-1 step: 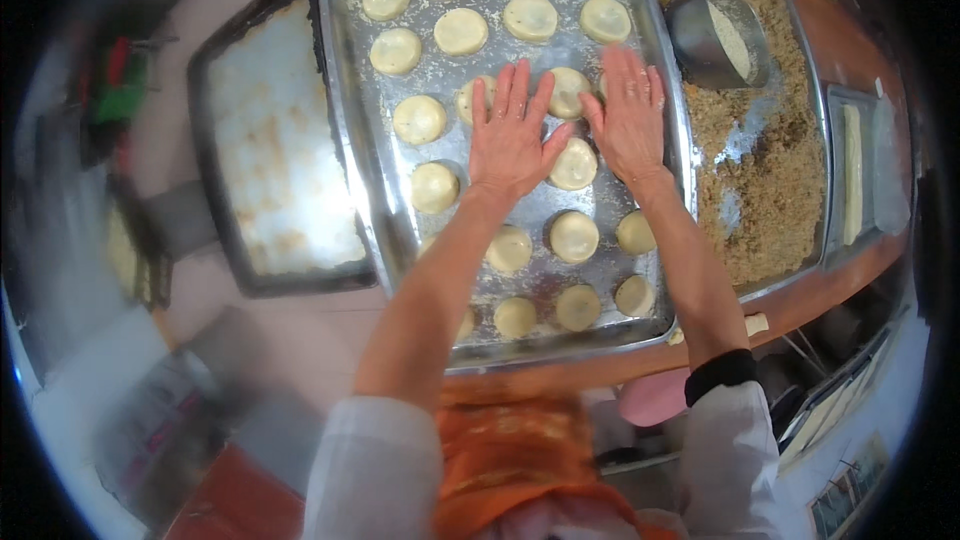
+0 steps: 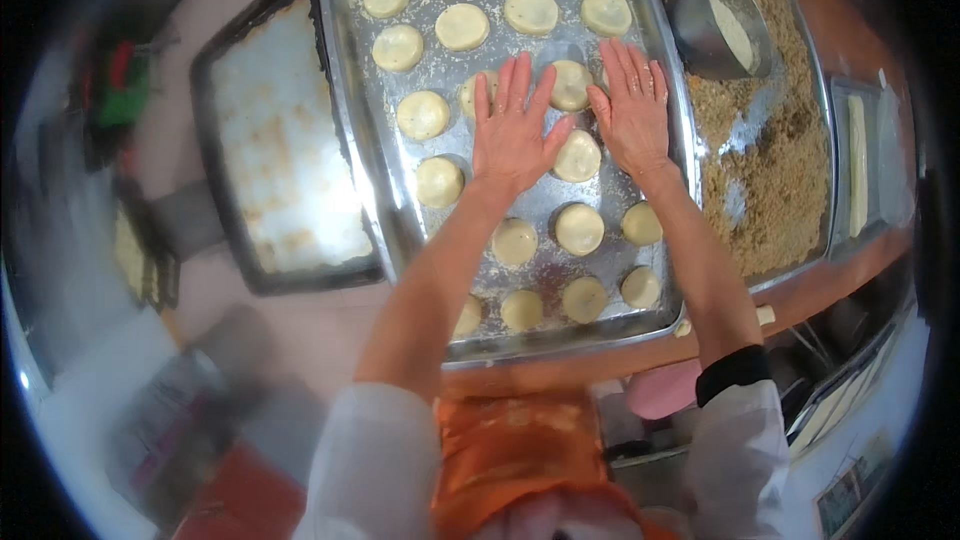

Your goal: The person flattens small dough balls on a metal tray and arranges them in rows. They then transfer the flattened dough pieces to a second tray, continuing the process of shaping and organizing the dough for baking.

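Both hands lie flat on the metal tray (image 2: 350,90), palms down, fingers spread apart and holding nothing. The left hand (image 2: 512,135) rests over the middle of the tray, its fingertips between the pale dough rounds (image 2: 462,27) and one round (image 2: 578,155) just beside its thumb. The right hand (image 2: 632,110) presses near the tray's right edge, beside another round (image 2: 571,84). The work looks like flattening the rounds, row by row; those nearer the person seem pressed already. The next press calls for an even, gentle palm set squarely over a round. A pan of brown crumbs (image 2: 790,180) with a metal cup (image 2: 715,25) sits to the right on the counter (image 2: 820,285), and an empty dark tray (image 2: 280,140) to the left.
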Motion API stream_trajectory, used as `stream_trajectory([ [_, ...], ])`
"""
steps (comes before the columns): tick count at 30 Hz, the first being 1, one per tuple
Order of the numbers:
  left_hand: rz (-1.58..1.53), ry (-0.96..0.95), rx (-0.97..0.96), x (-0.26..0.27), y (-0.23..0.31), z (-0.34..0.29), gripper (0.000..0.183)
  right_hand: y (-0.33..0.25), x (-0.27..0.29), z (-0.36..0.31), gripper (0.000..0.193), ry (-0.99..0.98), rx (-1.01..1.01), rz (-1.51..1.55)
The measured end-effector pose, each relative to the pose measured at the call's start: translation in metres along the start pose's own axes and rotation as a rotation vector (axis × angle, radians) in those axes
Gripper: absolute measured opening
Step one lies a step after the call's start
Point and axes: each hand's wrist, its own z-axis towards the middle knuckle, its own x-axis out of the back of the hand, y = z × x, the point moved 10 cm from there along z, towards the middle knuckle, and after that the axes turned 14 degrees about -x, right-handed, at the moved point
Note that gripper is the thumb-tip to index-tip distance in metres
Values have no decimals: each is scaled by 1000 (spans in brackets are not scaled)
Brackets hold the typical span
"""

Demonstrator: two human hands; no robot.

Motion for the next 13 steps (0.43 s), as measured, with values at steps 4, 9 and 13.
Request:
stream_trajectory([
  [4, -180, 290, 140, 42, -29, -28, 53, -4, 0, -9, 54, -23, 69, -33],
  [9, -102, -230, 103, 28, -5, -61, 64, -2, -7, -6, 54, -25, 54, -91],
  [13, -134, -388, 142, 10, -9, -65, 77, -4, -11, -1, 55, -57, 51, -57],
])
